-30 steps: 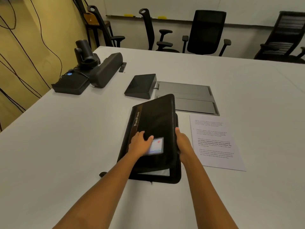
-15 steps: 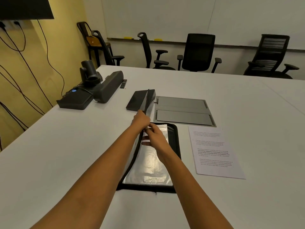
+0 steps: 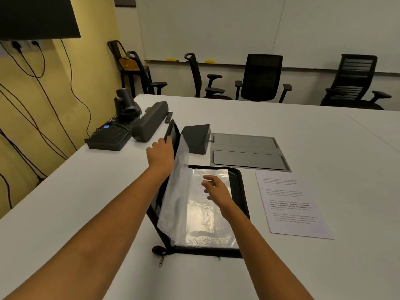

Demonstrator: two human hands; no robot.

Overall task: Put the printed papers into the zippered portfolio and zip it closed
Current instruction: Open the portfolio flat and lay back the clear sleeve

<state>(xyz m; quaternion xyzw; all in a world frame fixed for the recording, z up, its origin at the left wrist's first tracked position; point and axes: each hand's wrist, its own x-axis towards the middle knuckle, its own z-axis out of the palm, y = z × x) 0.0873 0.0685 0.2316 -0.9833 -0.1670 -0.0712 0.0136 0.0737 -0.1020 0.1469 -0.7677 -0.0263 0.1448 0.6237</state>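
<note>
On the white tabletop the black portfolio lies unzipped, its cover raised nearly upright and clear sleeves showing inside. The printed paper lies flat just beside it to the right, apart from it. The left hand grips the cover's top edge, while the right hand hovers over the sleeves with fingers loosely spread, grasping nothing.

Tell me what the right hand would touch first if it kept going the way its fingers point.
Probably the raised clear sleeve just beyond the right hand; depth is hard to judge.
</note>
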